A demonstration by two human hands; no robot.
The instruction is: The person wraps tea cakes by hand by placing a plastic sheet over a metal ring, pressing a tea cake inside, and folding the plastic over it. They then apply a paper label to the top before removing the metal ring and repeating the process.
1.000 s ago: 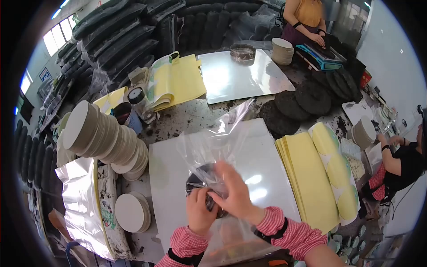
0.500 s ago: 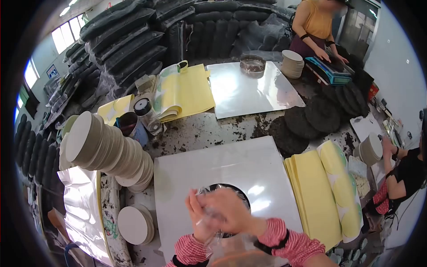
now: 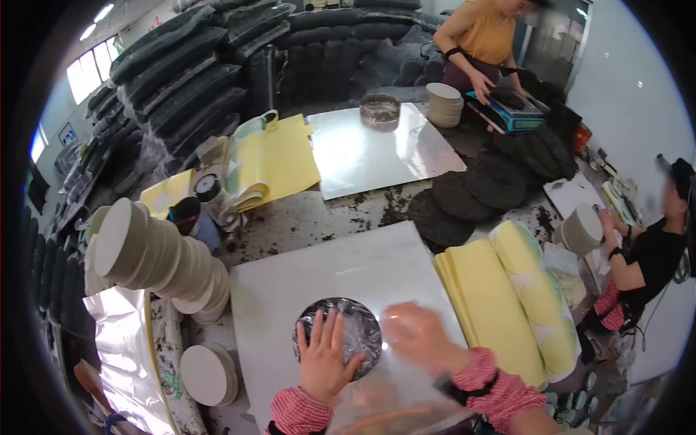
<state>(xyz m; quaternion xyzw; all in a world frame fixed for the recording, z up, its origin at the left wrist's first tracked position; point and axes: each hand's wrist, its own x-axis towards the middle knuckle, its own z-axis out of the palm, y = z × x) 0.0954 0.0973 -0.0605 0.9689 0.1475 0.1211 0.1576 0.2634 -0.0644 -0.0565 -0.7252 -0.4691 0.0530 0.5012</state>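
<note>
A: Head view. Where does the dark disc (image 3: 360,325) lie?

B: Flat on the white sheet (image 3: 341,254), near its front edge, wrapped in shiny clear plastic.

A: Left hand (image 3: 322,360)?

B: Palm down on the disc's near left part. Fingers (image 3: 334,328) straight and spread, lying across the top and pointing away from the person. Nothing gripped; the hand is flat and open. The disc's far and right rim shows past the fingertips.

A: Right hand (image 3: 418,336)?

B: Just right of the disc, low over the sheet, close beside its rim. It is blurred, so I cannot tell how far the fingers are curled or whether they pinch any plastic.

A: Surroundings?

B: A leaning stack of round white cards (image 3: 156,254) to the left, yellow sheets (image 3: 482,304) to the right, and bare dark discs (image 3: 464,194) behind the sheet. A person in a yellow top (image 3: 484,32) works at the far end of the table; another in a black top (image 3: 649,254) sits at the right edge.
</note>
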